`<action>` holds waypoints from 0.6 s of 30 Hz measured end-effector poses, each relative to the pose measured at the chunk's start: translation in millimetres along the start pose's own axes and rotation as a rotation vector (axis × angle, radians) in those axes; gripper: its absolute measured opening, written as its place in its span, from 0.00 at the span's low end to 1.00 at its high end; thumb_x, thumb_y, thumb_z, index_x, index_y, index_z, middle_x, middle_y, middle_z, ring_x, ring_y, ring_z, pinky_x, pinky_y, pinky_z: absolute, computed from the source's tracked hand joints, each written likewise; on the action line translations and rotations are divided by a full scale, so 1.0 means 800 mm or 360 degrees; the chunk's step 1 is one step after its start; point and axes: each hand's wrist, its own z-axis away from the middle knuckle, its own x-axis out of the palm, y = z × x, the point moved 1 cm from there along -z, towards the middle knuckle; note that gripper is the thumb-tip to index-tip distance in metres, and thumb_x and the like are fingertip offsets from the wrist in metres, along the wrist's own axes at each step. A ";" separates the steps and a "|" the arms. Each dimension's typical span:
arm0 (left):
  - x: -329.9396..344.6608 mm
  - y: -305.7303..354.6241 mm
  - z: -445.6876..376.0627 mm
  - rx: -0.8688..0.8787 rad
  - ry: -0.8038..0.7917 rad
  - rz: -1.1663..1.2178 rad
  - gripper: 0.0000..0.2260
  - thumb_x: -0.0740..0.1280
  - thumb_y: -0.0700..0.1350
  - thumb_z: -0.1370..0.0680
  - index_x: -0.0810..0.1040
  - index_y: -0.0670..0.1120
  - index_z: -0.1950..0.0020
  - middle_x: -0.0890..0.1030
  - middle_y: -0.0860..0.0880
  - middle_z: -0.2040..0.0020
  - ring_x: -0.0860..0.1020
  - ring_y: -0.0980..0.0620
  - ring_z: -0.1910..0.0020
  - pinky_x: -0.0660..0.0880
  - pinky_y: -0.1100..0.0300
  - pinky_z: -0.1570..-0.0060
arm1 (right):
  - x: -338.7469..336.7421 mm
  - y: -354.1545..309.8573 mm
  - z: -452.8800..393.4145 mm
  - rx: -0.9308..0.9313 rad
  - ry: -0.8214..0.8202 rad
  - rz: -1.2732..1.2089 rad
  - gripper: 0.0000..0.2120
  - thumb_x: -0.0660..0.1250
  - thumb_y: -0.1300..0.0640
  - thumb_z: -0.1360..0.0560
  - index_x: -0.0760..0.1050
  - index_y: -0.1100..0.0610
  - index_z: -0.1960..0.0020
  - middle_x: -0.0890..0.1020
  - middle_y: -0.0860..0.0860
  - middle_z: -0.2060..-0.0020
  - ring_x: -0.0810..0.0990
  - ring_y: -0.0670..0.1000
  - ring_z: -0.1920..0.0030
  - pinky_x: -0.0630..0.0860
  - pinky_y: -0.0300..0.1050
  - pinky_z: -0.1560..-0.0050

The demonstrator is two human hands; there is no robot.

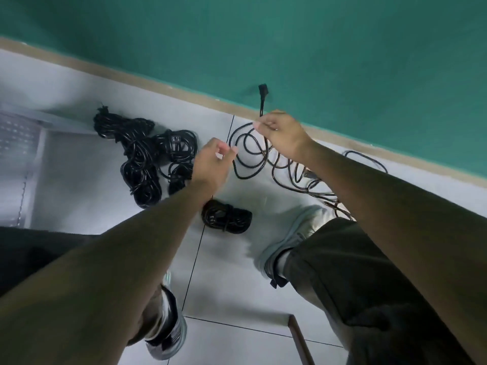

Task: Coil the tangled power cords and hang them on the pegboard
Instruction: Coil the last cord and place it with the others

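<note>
Pinching the loose cord (261,106) by the baseboard (184,92), right hand (283,135); left hand (214,160) seemingly open.

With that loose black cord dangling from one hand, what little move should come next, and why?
Probably the left hand should catch the next hanging loop and bring it up to the right hand, whose grip pinches the loose cord just below its plug. Much of the cord lies uncoiled on the floor.

A floor of pale grey glossy tiles (79,180) with dark grout lines meets a teal-green painted wall (290,35) along a tan baseboard strip (158,85). A brown wooden post (300,338) stands at the lower edge; light grey sneakers (292,233) rest on the tiles.
</note>
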 end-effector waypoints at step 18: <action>-0.183 0.282 0.214 0.2067 -0.0118 -0.1072 0.21 0.68 0.33 0.24 0.81 0.51 0.36 0.59 0.48 0.17 0.57 0.43 0.19 0.67 0.37 0.28 | -0.141 -0.235 0.365 -0.0480 0.0046 -0.0493 0.21 0.54 0.47 0.13 0.84 0.55 0.45 0.84 0.53 0.42 0.79 0.52 0.46 0.76 0.45 0.39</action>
